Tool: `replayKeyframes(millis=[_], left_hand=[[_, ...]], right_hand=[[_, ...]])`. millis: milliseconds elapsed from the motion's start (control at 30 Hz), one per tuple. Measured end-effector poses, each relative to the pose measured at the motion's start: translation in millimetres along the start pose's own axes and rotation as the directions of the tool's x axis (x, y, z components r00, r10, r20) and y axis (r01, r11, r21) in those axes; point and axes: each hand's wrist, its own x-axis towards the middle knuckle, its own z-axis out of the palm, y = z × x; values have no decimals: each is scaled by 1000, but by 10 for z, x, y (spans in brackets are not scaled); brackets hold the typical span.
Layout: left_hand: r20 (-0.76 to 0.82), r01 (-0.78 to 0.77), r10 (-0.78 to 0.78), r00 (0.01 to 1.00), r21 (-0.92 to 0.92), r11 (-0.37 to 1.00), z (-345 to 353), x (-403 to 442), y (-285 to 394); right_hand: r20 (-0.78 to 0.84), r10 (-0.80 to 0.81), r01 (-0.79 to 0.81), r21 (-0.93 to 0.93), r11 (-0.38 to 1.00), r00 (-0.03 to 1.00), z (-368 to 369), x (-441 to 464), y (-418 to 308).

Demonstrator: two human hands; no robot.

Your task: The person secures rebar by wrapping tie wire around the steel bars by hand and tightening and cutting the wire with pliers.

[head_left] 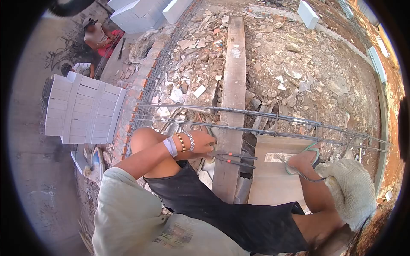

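My left hand reaches in from the left, with bracelets and a pale band on its wrist. Its fingers are curled closed around the near end of a pair of pincers. The two dark handles carry orange marks and point right, across a long wooden plank. The fingers partly hide the head of the tool. Just beyond the hand run long steel reinforcing bars, crossing over the plank. My right hand does not show.
Broken rubble covers the ground on both sides of the plank. Stacked white blocks stand at left, with more blocks behind. A woven sack lies by my sandalled foot. Two other people are at upper left.
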Motion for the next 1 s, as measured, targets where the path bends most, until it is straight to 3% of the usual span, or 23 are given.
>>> replayKeyframes(millis=[33,67,133,200,300,400,500,667,900,1000], left_hand=[[106,-46,54,993,-80,996,40,43,250],[144,-192,194,970,-28,981,194,162,342],[241,-215,166,956,193,957,273,316,644],[180,-213,157,971,353,911,351,526,840],[-75,-239,273,959,299,924,398,759,922],[-26,-186,233,972,520,833,358,942,1064],[-100,-273,352,931,451,850,140,959,1172],[-111,-200,276,955,447,872,-259,1191,1288],[-234,-153,241,942,342,927,-748,1266,1308],[-219,-162,237,946,315,935,-839,1240,1324]], right_hand=[[-8,-13,13,0,1000,1000,-12,-6,-35],[-14,-19,19,-2,1000,1000,-20,-3,-74],[-17,-20,19,-7,1000,1000,-41,-11,-127],[-14,-17,16,-13,1000,1000,-85,8,-180],[-9,-7,7,-20,1000,1000,-127,37,-267],[9,7,-7,-24,1000,1000,-170,105,-359],[18,2,-2,-30,1000,1000,-259,196,-429],[8,-47,47,10,999,999,-371,333,-584],[13,-209,209,-88,974,978,-436,525,-833],[66,-136,141,-78,987,988,-445,570,-850]])
